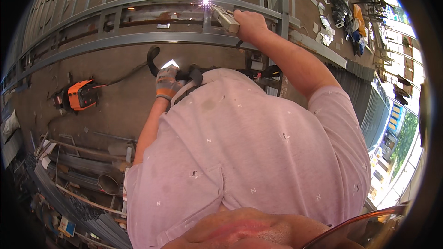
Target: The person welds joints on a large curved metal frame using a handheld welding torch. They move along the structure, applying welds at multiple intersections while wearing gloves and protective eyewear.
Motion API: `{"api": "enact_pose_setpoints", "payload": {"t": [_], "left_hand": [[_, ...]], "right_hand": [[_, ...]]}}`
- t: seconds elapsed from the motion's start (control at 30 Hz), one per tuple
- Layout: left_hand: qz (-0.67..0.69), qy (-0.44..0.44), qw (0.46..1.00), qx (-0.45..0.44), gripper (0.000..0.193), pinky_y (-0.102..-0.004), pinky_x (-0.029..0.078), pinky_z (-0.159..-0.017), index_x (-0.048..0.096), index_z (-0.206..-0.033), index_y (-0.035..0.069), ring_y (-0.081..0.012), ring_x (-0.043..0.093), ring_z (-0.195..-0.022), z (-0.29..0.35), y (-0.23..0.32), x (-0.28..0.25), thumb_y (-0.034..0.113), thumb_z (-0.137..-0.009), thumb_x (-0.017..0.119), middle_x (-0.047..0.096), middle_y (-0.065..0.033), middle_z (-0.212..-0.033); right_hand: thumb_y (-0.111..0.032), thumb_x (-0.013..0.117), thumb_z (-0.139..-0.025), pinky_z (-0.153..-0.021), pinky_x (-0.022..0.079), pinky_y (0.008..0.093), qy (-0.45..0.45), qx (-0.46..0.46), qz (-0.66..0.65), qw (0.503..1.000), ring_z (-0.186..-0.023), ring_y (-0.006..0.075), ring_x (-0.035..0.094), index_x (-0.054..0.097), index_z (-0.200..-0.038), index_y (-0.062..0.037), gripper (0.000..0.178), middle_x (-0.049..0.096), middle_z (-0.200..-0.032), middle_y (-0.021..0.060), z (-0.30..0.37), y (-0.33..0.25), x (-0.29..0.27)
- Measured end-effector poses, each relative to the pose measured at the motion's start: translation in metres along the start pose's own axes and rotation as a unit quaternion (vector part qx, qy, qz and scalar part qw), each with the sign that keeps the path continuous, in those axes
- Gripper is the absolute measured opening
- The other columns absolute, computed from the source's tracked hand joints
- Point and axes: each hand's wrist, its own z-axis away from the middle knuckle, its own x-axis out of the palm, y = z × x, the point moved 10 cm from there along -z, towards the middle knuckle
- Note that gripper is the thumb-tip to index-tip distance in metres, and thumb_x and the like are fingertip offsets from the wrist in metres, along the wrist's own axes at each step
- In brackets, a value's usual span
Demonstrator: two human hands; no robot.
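Observation:
My right hand (250,25) is bare and closed around a pale yellowish, block-shaped tool (225,20), whose exact kind I cannot make out. The tool's far end points at a bright violet-white welding spark (206,2) on the upper rail of a grey metal frame (175,37). Nearer my belly, my left hand (168,81) wears a grey and orange glove. Its fingers are bent around a thick black cable (152,59), which curls up past the hand and loops beside my shirt. A brightly lit pale piece (171,64) shows just beyond the glove.
An orange and black power unit (81,95) stands on the floor to the left, with a cable running from it. Stacked metal profiles (83,193) lie at lower left. More grey profiles (364,94) are piled at right. Scraps and bags (344,16) litter the far right.

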Motion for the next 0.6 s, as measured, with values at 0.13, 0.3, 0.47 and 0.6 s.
{"api": "enact_pose_setpoints", "payload": {"t": [0.13, 0.3, 0.47, 0.6], "left_hand": [[0.011, -0.018, 1.000, -0.015, 0.039, -0.0485, 0.055, -0.099, 0.075, -0.112, 0.009, -0.0380, 0.070, -0.109, -0.003, 0.005, 0.005, 0.023, -0.076, 0.082, 0.076, -0.0144, -0.109], [0.012, -0.019, 1.000, -0.010, 0.040, -0.0473, 0.054, -0.100, 0.075, -0.114, 0.011, -0.0365, 0.070, -0.109, -0.004, 0.004, 0.009, 0.021, -0.076, 0.082, 0.075, -0.0133, -0.109], [-0.006, 0.004, 1.000, 0.019, 0.047, -0.0489, 0.058, -0.093, 0.072, -0.116, 0.011, -0.0381, 0.070, -0.106, -0.001, 0.006, 0.010, 0.012, -0.069, 0.077, 0.074, -0.0142, -0.111], [-0.006, 0.005, 1.000, 0.022, 0.046, -0.0488, 0.057, -0.095, 0.073, -0.115, 0.010, -0.0381, 0.070, -0.108, -0.002, 0.003, 0.013, 0.013, -0.070, 0.078, 0.074, -0.0140, -0.111]], "right_hand": [[-0.022, 0.078, -0.087, -0.089, 0.060, 0.0527, -0.009, 0.003, 0.009, 1.000, -0.105, 0.0395, 0.076, 0.065, -0.112, -0.0095, 0.031, 0.078, -0.108, 0.0177, 0.001, 0.001, -0.001], [-0.025, 0.077, -0.089, -0.088, 0.060, 0.0532, -0.025, 0.012, 0.023, 0.999, -0.104, 0.0395, 0.077, 0.065, -0.112, -0.0094, 0.031, 0.078, -0.107, 0.0178, -0.004, 0.005, 0.004], [-0.026, 0.077, -0.089, -0.088, 0.061, 0.0530, -0.023, 0.010, 0.028, 0.999, -0.104, 0.0397, 0.077, 0.065, -0.112, -0.0092, 0.031, 0.079, -0.107, 0.0182, -0.001, 0.006, 0.003], [-0.025, 0.078, -0.088, -0.088, 0.061, 0.0528, -0.007, 0.005, 0.021, 1.000, -0.104, 0.0397, 0.077, 0.065, -0.112, -0.0090, 0.031, 0.079, -0.107, 0.0183, 0.001, 0.005, -0.004]]}}
